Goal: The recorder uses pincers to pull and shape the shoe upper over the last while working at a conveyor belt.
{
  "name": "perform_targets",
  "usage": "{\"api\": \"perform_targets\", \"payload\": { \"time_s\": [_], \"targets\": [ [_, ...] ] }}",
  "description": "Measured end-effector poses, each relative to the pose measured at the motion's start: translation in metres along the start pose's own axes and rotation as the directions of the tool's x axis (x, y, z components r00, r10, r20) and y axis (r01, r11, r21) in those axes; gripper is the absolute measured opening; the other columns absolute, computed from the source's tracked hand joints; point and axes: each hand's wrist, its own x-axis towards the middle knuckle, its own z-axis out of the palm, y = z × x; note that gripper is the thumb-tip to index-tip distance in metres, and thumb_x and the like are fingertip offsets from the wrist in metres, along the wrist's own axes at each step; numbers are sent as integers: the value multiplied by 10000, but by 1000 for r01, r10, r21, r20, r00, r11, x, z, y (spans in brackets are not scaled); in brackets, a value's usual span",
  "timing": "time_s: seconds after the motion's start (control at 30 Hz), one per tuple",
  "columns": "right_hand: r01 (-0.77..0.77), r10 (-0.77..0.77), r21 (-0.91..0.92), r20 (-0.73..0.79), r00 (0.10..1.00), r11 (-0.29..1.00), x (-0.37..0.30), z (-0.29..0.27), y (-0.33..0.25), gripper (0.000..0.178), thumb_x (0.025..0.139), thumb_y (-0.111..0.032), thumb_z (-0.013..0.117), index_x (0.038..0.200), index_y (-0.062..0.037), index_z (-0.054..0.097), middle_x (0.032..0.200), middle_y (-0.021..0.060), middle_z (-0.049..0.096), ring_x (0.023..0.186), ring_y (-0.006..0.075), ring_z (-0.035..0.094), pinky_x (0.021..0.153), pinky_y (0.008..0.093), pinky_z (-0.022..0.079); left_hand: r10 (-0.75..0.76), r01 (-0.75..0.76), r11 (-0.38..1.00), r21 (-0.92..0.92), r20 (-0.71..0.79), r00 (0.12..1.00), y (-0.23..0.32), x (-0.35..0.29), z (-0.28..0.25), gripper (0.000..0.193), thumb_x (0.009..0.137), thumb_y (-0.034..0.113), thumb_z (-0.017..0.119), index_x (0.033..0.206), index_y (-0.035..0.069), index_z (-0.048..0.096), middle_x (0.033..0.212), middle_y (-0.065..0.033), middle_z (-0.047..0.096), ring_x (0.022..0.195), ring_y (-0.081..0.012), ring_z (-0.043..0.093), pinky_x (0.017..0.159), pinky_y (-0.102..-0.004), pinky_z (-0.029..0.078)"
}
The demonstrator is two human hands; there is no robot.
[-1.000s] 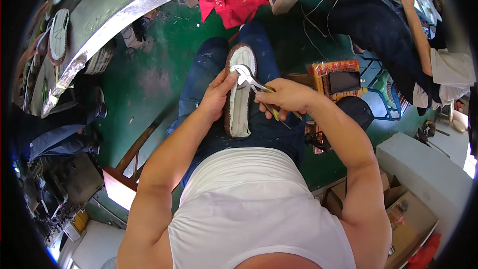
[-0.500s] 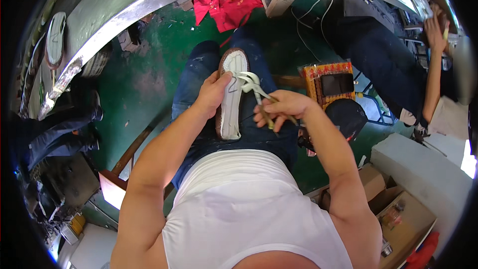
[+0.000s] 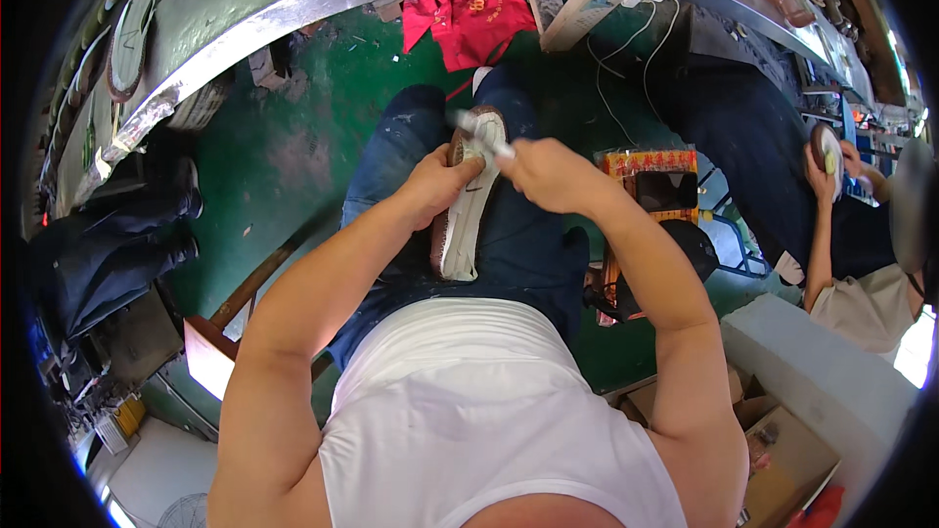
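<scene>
Over your blue denim jeans (image 3: 393, 154), your left hand (image 3: 440, 182) grips an upturned shoe (image 3: 464, 225), its flat, pale underside edged in brown. Its long axis runs away from you, the rounded far end leaning right. Your right hand (image 3: 550, 175) closes around metal pincers (image 3: 491, 141), motion-blurred over that end.

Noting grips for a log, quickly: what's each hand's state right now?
Left hand: closed, holding the shoe.
Right hand: closed, holding a tool, blurred.
</scene>
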Motion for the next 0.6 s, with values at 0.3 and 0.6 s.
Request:
{"api": "perform_targets", "payload": {
  "time_s": [0.3, 0.6],
  "targets": [
    [-55, 46, 21, 300, 953, 998, -60, -1, -2, 418, 980, -345, 525, 839, 41, 598, 733, 209, 630, 705, 348, 634, 672, 409, 494, -115, 121, 992, -22, 173, 978, 12, 11, -24, 432, 924, 254, 662, 1291, 56, 547, 1146, -91, 659, 1027, -205, 640, 915, -381, 499],
    [81, -64, -306, 66, 996, 948, -72, 49, -10, 348, 967, -333, 541, 956, 9, 608, 838, 226, 652, 816, 393, 653, 751, 473, 510, -95, 101, 995, -26, 173, 980, 2, 15, -23, 384, 931, 256, 652, 1255, 63, 574, 1099, -73, 670, 962, -192, 649, 884, -372, 506]
  ]
}}
